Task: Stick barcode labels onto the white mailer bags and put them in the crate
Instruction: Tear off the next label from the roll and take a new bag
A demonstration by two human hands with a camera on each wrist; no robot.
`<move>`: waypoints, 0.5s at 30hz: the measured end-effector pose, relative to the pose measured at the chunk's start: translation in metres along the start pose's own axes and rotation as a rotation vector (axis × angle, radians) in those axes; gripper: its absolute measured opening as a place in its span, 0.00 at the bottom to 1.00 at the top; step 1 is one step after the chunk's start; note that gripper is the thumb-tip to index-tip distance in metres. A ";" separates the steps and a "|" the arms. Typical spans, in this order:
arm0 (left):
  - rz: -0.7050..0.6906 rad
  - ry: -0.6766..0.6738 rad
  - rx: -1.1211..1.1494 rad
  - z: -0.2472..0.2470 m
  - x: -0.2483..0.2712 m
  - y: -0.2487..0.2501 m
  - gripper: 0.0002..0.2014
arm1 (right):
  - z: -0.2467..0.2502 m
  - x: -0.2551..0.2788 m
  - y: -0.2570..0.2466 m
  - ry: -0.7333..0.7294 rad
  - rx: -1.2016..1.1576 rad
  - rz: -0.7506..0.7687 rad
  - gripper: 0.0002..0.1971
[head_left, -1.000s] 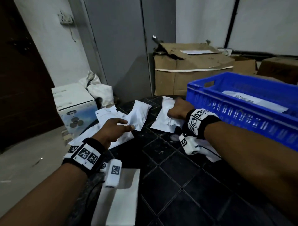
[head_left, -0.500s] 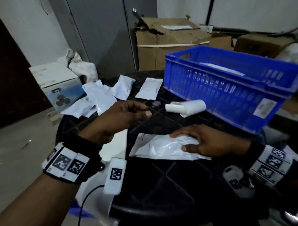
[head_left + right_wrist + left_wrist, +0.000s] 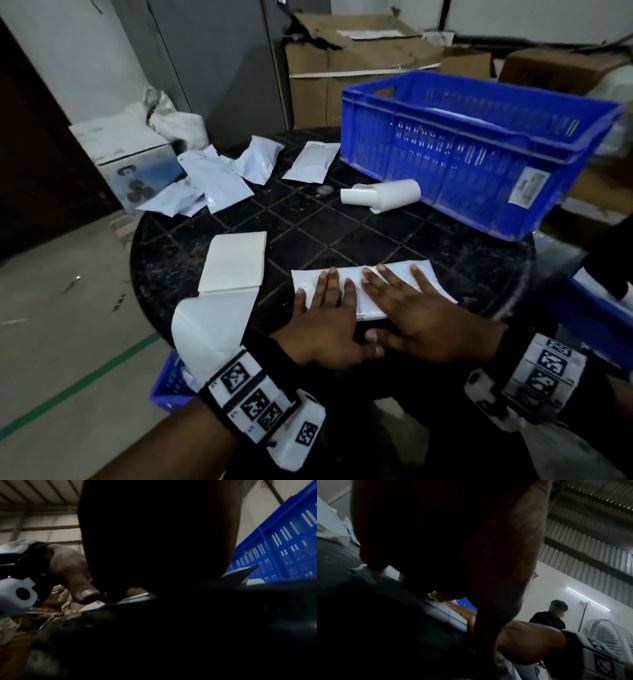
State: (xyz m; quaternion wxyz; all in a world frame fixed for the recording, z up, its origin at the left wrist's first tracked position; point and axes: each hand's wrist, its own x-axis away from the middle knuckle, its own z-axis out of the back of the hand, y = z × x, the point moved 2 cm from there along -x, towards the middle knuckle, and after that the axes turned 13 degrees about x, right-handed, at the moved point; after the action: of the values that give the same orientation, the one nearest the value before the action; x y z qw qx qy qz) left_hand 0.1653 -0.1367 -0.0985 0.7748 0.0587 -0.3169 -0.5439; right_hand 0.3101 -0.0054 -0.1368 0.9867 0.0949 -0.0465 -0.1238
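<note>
Left hand now down flat beside right hand, both pressing white mailer bag at lower centre, fingers straight. Long axis left-right; blue crate upper right, nearer right hand.

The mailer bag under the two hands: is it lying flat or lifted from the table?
Flat. Left hand and right hand press the mailer bag onto the table.

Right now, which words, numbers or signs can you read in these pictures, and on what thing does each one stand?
No text is readable.
Sticker on the blue crate: print too blurred to read.
White box beside the table: fan pictures, small print too small.
Wrist bands: square black-and-white code markers, no words.
</note>
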 end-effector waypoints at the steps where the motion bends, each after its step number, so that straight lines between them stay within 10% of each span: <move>1: 0.001 -0.006 -0.015 -0.003 0.000 -0.002 0.61 | -0.004 -0.001 0.002 -0.026 0.012 -0.010 0.54; 15: -0.028 0.015 -0.084 -0.011 -0.006 -0.014 0.68 | 0.003 -0.001 0.006 -0.128 0.029 0.048 0.55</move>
State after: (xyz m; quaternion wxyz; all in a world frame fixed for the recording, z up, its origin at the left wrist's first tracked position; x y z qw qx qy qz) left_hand 0.1590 -0.1396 -0.1164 0.7714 0.0348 -0.2870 -0.5669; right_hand 0.3104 -0.0004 -0.1332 0.9829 0.0998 -0.1133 -0.1053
